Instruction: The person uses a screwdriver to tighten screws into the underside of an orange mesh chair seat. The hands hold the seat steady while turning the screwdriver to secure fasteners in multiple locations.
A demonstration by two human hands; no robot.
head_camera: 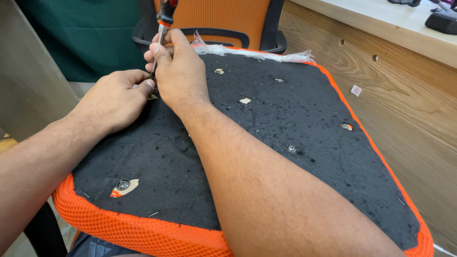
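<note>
An upturned chair seat (pixel 304 109) lies in front of me, its underside covered in black fabric with an orange mesh edge (pixel 143 231). My right hand (pixel 176 71) grips a screwdriver (pixel 164 21) with an orange and black handle, held upright at the seat's far left corner. My left hand (pixel 116 97) pinches something small beside the screwdriver's tip; the tip itself is hidden by my fingers. A metal bolt (pixel 123 184) sits in a torn hole near the front left. Other small fittings (pixel 291 148) dot the fabric.
An orange mesh office chair with black armrests (pixel 223 33) stands behind the seat. A wooden panel (pixel 404 109) with holes runs along the right, with a dark object (pixel 442 21) on top. Frayed white fibres (pixel 257 53) line the seat's far edge.
</note>
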